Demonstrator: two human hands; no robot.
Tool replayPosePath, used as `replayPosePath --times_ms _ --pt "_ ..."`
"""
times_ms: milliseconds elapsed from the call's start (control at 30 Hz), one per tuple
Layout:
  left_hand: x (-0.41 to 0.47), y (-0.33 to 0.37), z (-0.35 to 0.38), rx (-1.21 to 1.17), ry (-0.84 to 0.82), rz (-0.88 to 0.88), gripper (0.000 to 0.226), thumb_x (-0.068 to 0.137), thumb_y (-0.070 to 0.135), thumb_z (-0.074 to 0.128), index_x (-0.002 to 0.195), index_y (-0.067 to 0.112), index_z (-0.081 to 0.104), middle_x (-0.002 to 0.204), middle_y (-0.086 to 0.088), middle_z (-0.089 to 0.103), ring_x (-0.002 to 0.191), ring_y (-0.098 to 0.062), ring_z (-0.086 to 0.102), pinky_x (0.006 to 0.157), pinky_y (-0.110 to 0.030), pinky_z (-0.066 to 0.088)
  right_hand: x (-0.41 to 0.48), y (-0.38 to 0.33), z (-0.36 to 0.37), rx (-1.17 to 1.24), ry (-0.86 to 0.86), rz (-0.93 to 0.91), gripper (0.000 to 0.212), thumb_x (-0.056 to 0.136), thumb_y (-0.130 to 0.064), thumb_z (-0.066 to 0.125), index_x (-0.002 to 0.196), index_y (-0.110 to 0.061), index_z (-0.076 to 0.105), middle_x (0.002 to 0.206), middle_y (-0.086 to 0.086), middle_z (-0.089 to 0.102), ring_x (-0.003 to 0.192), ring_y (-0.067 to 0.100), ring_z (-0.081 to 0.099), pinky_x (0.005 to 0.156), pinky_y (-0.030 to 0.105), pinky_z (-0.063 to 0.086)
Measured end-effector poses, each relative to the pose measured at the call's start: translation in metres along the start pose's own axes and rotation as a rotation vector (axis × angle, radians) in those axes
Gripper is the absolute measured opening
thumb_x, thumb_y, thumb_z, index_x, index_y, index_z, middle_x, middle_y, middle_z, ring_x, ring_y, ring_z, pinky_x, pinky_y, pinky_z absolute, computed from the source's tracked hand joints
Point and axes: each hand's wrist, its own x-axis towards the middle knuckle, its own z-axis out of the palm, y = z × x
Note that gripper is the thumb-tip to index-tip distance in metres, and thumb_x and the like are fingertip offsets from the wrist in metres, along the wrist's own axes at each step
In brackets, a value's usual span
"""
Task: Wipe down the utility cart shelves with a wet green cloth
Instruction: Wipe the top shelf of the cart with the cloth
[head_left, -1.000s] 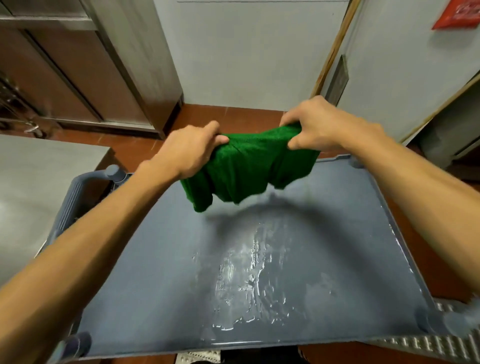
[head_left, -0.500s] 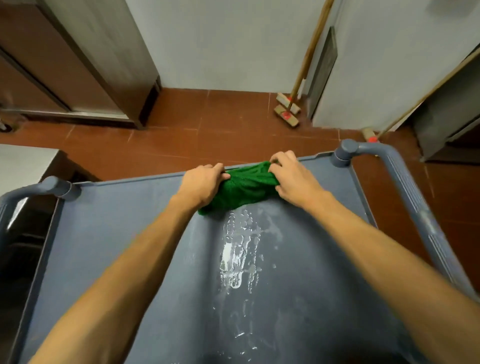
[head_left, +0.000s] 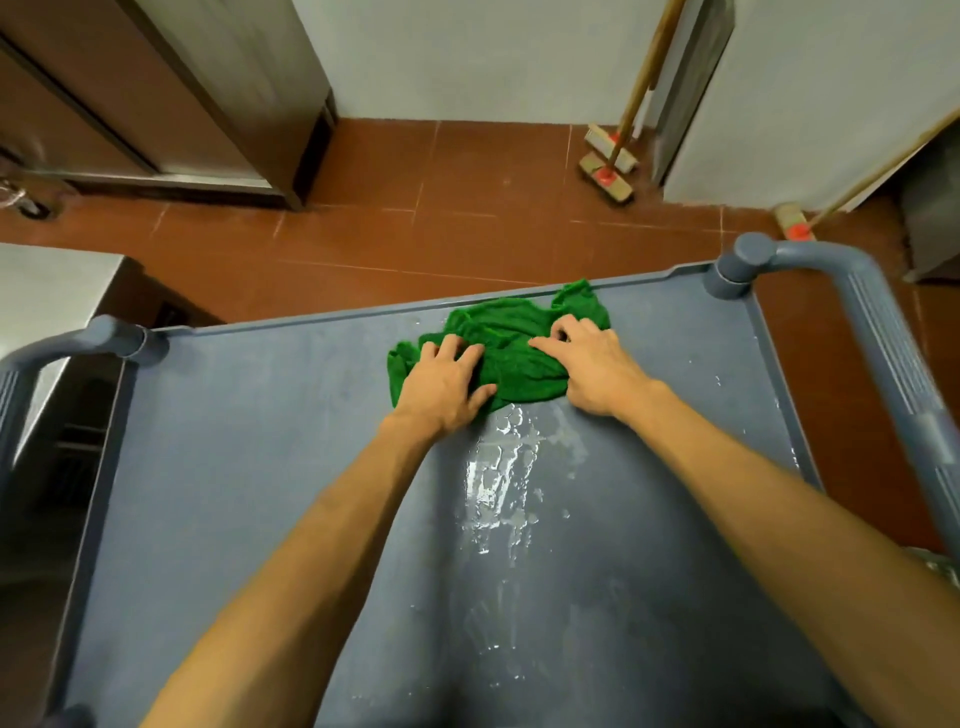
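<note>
At the far edge of the grey-blue plastic cart shelf (head_left: 260, 467), left hand (head_left: 441, 387) and right hand (head_left: 592, 364) press down, fingers spread, on a crumpled green cloth (head_left: 511, 364).

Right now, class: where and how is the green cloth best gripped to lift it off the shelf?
Probably by its raised folds between the left hand and right hand, pinched from above: the green cloth lies crumpled low on the cart shelf, its edges hugging the surface.

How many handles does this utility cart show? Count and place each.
2. The left handle arches off the utility cart's far left corner; the right handle off its far right corner. None seems hidden.
</note>
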Motion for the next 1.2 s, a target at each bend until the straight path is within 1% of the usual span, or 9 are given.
replayPosePath --times_ms 133,233,367,600,900,1067,1200 --pt "-0.007 0.008 -0.001 0.014 -0.025 -0.019 0.050 0.102 0.035 0.047 0.146 0.013 0.040 0.136 -0.016 0.045 0.115 -0.039 0.043 0.096 -0.049 0.043 -0.010 -0.011 0.001 -0.010 -0.031 0.051 0.073 0.082 0.000 0.055 0.147 -0.029 0.040 0.125 0.003 0.045 0.114 0.024 0.042 0.097 0.043 0.038" --pt "-0.015 0.011 0.001 0.017 -0.041 -0.024 0.048 0.103 0.031 0.046 0.146 0.012 0.040 0.134 -0.016 0.046 0.114 -0.039 0.044 0.095 -0.050 0.044 -0.022 -0.017 0.006 -0.028 -0.045 0.071 0.073 0.083 -0.002 0.057 0.148 -0.029 0.037 0.126 0.003 0.045 0.115 0.024 0.041 0.099 0.044 0.039" --pt "-0.032 0.014 0.005 0.008 -0.065 -0.014 0.048 0.102 0.031 0.047 0.146 0.013 0.040 0.132 -0.016 0.048 0.113 -0.040 0.045 0.095 -0.048 0.043 -0.039 -0.025 0.011 -0.046 -0.072 0.084 0.072 0.084 -0.003 0.055 0.148 -0.029 0.036 0.125 0.003 0.046 0.116 0.025 0.042 0.098 0.043 0.039" --pt "-0.072 0.021 0.021 -0.013 -0.053 -0.003 0.048 0.101 0.033 0.050 0.145 0.016 0.042 0.130 -0.014 0.048 0.111 -0.039 0.047 0.094 -0.048 0.046 -0.072 -0.036 0.024 -0.061 -0.123 0.103 0.072 0.084 -0.006 0.057 0.148 -0.032 0.036 0.127 0.002 0.045 0.119 0.025 0.041 0.099 0.044 0.038" --pt "-0.124 0.029 0.050 -0.051 -0.046 -0.007 0.044 0.101 0.027 0.050 0.143 0.015 0.044 0.128 -0.014 0.050 0.106 -0.041 0.050 0.095 -0.049 0.042 -0.127 -0.060 0.047 -0.047 -0.113 0.099 0.072 0.083 -0.005 0.054 0.147 -0.033 0.038 0.127 0.002 0.047 0.119 0.025 0.042 0.096 0.041 0.037" --pt "-0.151 0.038 0.055 -0.090 -0.079 -0.023 0.045 0.100 0.029 0.051 0.143 0.017 0.045 0.128 -0.012 0.050 0.111 -0.039 0.051 0.094 -0.047 0.045 -0.153 -0.069 0.059 -0.040 -0.102 0.097 0.072 0.083 -0.004 0.054 0.147 -0.034 0.039 0.126 0.001 0.048 0.118 0.024 0.043 0.095 0.039 0.037" --pt "-0.173 0.044 0.060 -0.113 -0.098 -0.021 0.046 0.099 0.030 0.052 0.142 0.016 0.045 0.129 -0.013 0.050 0.114 -0.037 0.050 0.096 -0.048 0.045 -0.173 -0.076 0.068 -0.042 -0.102 0.092 0.072 0.084 -0.003 0.054 0.148 -0.033 0.038 0.127 0.001 0.048 0.117 0.023 0.043 0.097 0.038 0.035"
